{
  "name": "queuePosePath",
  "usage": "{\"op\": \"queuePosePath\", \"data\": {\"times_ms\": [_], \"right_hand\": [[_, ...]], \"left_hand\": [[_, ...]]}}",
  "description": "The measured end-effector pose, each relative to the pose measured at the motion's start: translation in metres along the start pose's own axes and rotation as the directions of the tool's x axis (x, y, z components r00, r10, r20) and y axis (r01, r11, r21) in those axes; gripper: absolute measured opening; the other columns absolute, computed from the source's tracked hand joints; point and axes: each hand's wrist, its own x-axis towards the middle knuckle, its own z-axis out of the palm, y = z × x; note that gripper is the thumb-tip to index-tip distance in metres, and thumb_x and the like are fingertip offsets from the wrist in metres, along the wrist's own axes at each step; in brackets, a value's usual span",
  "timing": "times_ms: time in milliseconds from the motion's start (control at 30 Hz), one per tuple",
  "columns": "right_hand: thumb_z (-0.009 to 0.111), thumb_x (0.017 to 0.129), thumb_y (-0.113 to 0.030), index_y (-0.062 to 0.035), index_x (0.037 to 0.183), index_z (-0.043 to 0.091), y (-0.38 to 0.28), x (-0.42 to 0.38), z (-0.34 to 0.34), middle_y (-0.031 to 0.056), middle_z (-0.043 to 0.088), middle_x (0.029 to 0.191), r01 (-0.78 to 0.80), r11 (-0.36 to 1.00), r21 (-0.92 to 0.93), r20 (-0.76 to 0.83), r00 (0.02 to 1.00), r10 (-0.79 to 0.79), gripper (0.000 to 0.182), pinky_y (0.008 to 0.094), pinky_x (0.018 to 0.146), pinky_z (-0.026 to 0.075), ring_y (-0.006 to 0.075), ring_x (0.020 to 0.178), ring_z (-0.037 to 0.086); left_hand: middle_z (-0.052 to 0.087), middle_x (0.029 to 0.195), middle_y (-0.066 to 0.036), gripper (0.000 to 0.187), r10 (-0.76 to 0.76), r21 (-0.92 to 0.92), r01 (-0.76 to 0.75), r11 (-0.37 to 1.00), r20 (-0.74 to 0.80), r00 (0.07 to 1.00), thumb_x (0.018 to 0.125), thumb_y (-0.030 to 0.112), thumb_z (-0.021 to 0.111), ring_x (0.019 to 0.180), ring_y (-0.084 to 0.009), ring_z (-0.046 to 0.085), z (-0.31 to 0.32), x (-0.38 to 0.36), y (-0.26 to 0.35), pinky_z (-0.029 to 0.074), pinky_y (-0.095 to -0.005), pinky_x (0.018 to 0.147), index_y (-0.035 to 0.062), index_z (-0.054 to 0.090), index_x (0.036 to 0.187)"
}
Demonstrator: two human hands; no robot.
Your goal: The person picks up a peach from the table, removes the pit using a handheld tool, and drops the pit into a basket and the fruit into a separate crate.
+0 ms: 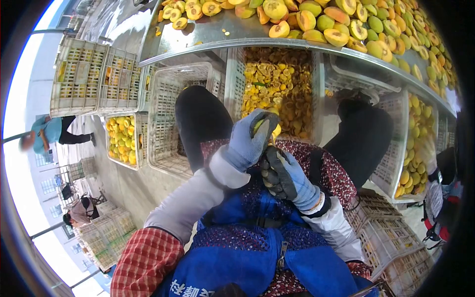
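Note:
My left hand (251,140), in a blue glove with a dark palm, is wrapped around a yellow-green fruit (275,130) held over my lap. Just below it my right hand (283,174), gloved the same way, has its fingers curled close against the fruit's underside; whether it holds a tool is hidden. Both hands hover in front of a white crate of cut fruit pieces (278,87) standing between my knees.
A steel table (217,35) above carries many halved and whole yellow fruits (341,22). White crates stand around: an empty crate (170,123), one with whole fruit (121,139), another at the right (414,148). Stacked crates (94,79) and other people are at the left.

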Motion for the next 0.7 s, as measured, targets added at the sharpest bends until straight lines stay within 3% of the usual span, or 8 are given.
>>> {"op": "queuePosePath", "data": {"times_ms": [267, 367, 433, 533, 567, 633, 667, 700], "right_hand": [[0.039, 0.091, -0.049, -0.0128, 0.088, 0.050, -0.007, -0.012, 0.006, -0.0022, 0.041, 0.059, -0.149, 0.982, 0.119, 0.127, 0.983, 0.134, 0.038, 0.0202, 0.033, 0.030, 0.0075, 0.041, 0.036], [0.035, 0.091, -0.051, -0.0125, 0.090, 0.052, -0.006, -0.004, 0.005, -0.0038, 0.037, 0.055, -0.184, 0.965, 0.189, 0.283, 0.951, 0.126, 0.042, 0.0187, 0.032, 0.029, 0.0058, 0.040, 0.034], [0.033, 0.092, -0.052, -0.0109, 0.094, 0.054, -0.001, 0.003, -0.002, -0.0048, 0.033, 0.052, -0.316, 0.882, 0.348, 0.582, 0.811, 0.061, 0.046, 0.0176, 0.030, 0.028, 0.0048, 0.038, 0.032], [0.033, 0.092, -0.053, -0.0100, 0.095, 0.053, -0.004, 0.002, 0.001, -0.0050, 0.033, 0.052, -0.263, 0.900, 0.347, 0.489, 0.870, 0.065, 0.047, 0.0178, 0.031, 0.031, 0.0045, 0.039, 0.032], [0.033, 0.092, -0.052, -0.0111, 0.098, 0.050, -0.002, 0.013, -0.007, -0.0042, 0.035, 0.053, -0.308, 0.903, 0.299, 0.632, 0.773, 0.054, 0.044, 0.0184, 0.031, 0.032, 0.0054, 0.039, 0.034], [0.034, 0.092, -0.051, -0.0109, 0.098, 0.048, -0.010, 0.004, -0.003, -0.0036, 0.036, 0.054, -0.272, 0.908, 0.318, 0.632, 0.775, 0.011, 0.043, 0.0192, 0.031, 0.032, 0.0062, 0.039, 0.034], [0.035, 0.092, -0.050, -0.0107, 0.098, 0.047, -0.015, 0.000, 0.000, -0.0029, 0.038, 0.055, -0.238, 0.909, 0.342, 0.628, 0.778, -0.032, 0.042, 0.0200, 0.031, 0.033, 0.0069, 0.039, 0.035], [0.035, 0.093, -0.048, -0.0099, 0.100, 0.046, -0.017, 0.006, -0.007, -0.0020, 0.039, 0.057, -0.199, 0.904, 0.379, 0.668, 0.735, -0.118, 0.040, 0.0217, 0.032, 0.034, 0.0080, 0.040, 0.036]], "left_hand": [[0.063, 0.084, -0.011, 0.019, 0.169, 0.116, -0.172, 0.978, 0.036, 0.985, 0.086, 0.009, 0.052, 0.080, -0.0138, 0.060, 0.002, 0.005, 0.009, 0.047, -0.0261, 0.070, -0.0024, 0.057, 0.101], [0.063, 0.089, -0.011, 0.020, 0.173, -0.109, -0.164, 0.980, 0.088, 0.981, 0.086, 0.010, 0.054, 0.082, -0.0144, 0.060, 0.001, 0.007, 0.003, 0.047, -0.0258, 0.072, -0.0029, 0.057, 0.101], [0.062, 0.093, -0.009, 0.022, 0.053, -0.351, -0.019, 0.936, 0.087, 0.995, 0.086, 0.013, 0.056, 0.084, -0.0138, 0.059, 0.004, 0.007, 0.002, 0.046, -0.0253, 0.073, -0.0018, 0.057, 0.103], [0.062, 0.089, -0.008, 0.024, -0.045, -0.365, 0.043, 0.930, 0.002, 0.999, 0.087, 0.019, 0.056, 0.079, -0.0146, 0.059, 0.005, 0.003, -0.006, 0.047, -0.0253, 0.071, -0.0010, 0.057, 0.100], [0.062, 0.089, -0.008, 0.024, -0.040, -0.365, 0.035, 0.930, -0.005, 0.999, 0.087, 0.019, 0.056, 0.079, -0.0146, 0.059, 0.006, 0.003, -0.007, 0.047, -0.0253, 0.071, -0.0010, 0.057, 0.100], [0.062, 0.083, -0.008, 0.029, -0.435, -0.901, 0.260, 0.348, 0.091, 0.896, 0.088, 0.026, 0.055, 0.074, -0.0168, 0.060, 0.004, 0.006, -0.006, 0.048, -0.0260, 0.068, -0.0012, 0.058, 0.096], [0.060, 0.084, -0.009, 0.032, -0.616, -0.905, 0.281, 0.321, 0.026, 0.787, 0.089, 0.032, 0.052, 0.076, -0.0195, 0.060, -0.001, 0.013, -0.007, 0.052, -0.0311, 0.067, 0.0014, 0.055, 0.098], [0.060, 0.082, -0.008, 0.033, -0.565, -0.845, 0.281, 0.456, -0.031, 0.825, 0.090, 0.033, 0.051, 0.076, -0.0189, 0.060, -0.008, 0.006, -0.004, 0.052, -0.0310, 0.067, 0.0013, 0.056, 0.098]]}}
